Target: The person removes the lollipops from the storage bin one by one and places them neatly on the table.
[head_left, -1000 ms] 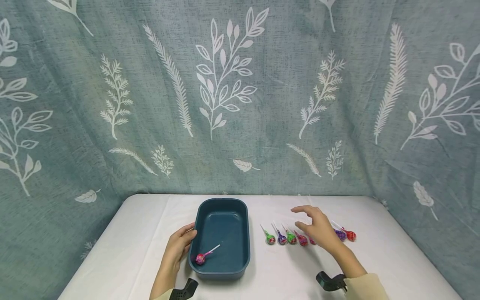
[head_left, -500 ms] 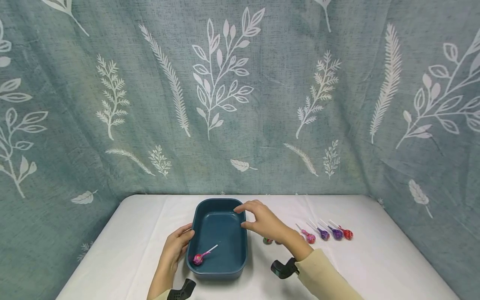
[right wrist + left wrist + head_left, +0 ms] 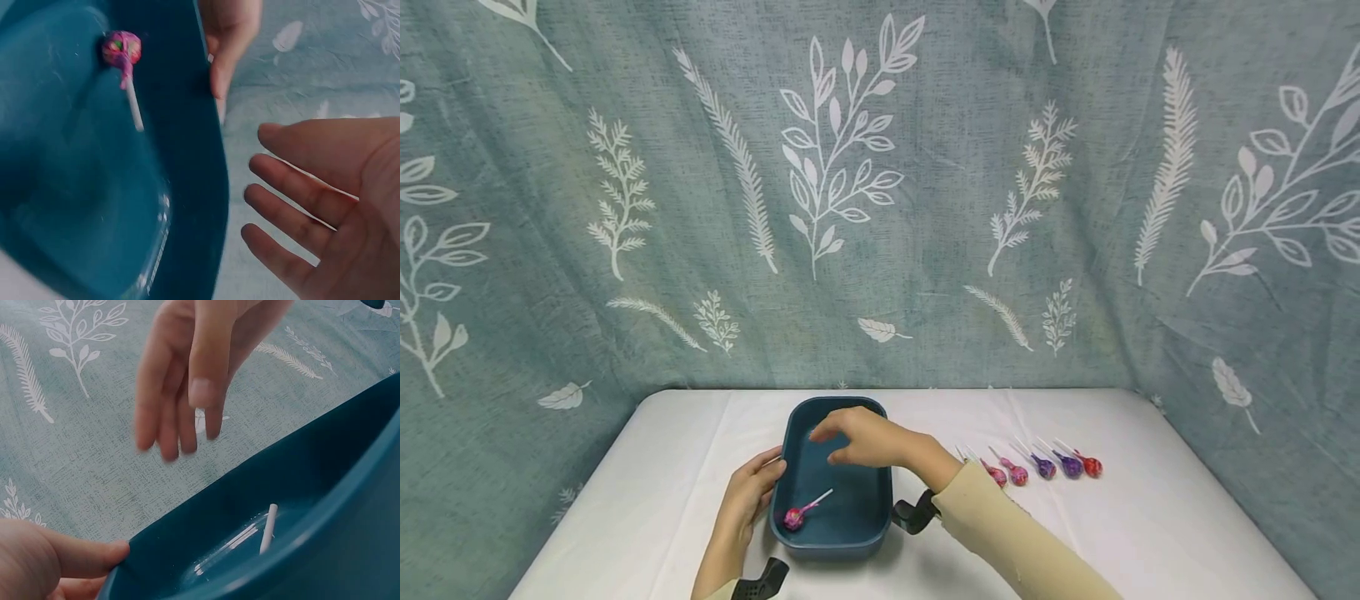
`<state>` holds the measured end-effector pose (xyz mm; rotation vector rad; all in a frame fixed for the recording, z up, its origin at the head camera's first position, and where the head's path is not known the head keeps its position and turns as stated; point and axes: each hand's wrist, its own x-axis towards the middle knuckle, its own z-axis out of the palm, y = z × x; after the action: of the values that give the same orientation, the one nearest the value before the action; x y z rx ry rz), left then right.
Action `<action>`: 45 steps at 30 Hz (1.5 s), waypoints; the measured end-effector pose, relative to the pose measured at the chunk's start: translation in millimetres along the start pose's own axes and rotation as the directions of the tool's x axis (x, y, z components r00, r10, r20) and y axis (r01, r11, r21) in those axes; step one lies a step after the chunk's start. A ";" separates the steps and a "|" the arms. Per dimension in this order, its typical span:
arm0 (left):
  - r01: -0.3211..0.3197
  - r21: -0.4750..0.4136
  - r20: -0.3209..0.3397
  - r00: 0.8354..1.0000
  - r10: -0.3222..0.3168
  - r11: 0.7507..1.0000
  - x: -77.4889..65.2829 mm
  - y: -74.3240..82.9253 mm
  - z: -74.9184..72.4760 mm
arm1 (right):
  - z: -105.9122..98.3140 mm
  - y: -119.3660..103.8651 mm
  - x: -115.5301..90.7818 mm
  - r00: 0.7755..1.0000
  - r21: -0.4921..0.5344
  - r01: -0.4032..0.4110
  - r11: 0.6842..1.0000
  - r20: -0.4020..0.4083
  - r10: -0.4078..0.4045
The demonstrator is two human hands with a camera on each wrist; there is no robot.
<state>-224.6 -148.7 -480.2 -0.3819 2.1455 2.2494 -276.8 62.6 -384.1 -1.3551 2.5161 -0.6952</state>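
Observation:
A dark blue rectangular tub point(image 3: 835, 547) stands on the table's white cloth. My left hand point(image 3: 747, 497) holds its left rim, with the thumb point(image 3: 94, 556) on the edge and the other fingers along the outside. One lollipop point(image 3: 793, 518) in a pink wrapper lies in the tub's near left corner, its white stick pointing up and right. Over the tub's far half is my right hand point(image 3: 867, 439), its fingers spread and loosely bent, nothing between them. In the right wrist view, its palm and fingers point(image 3: 281, 212) show bare beside the tub's wall.
To the right of the tub, several lollipops lie in a row on the white tablecloth point(image 3: 1150, 533), including a red one point(image 3: 1092, 467) and a purple one point(image 3: 1071, 465). My right forearm hides the row's left end. A leaf-patterned green curtain point(image 3: 925, 233) hangs behind the table.
My right hand has moved left from above the lollipop row to over the tub, its fingers parted throughout. My left hand stays at the tub's rim. The view has shifted slightly.

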 end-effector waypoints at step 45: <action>-0.011 0.022 -0.001 1.000 0.011 1.000 0.0 0.7 -1.0 | 63.7 -28.6 30.2 0.896 -0.202 0.089 0.975 0.443 0.010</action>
<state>-224.6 -149.8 -479.6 -0.3721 2.1768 2.2299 -248.1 4.6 -424.0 -1.4407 2.2427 -0.0902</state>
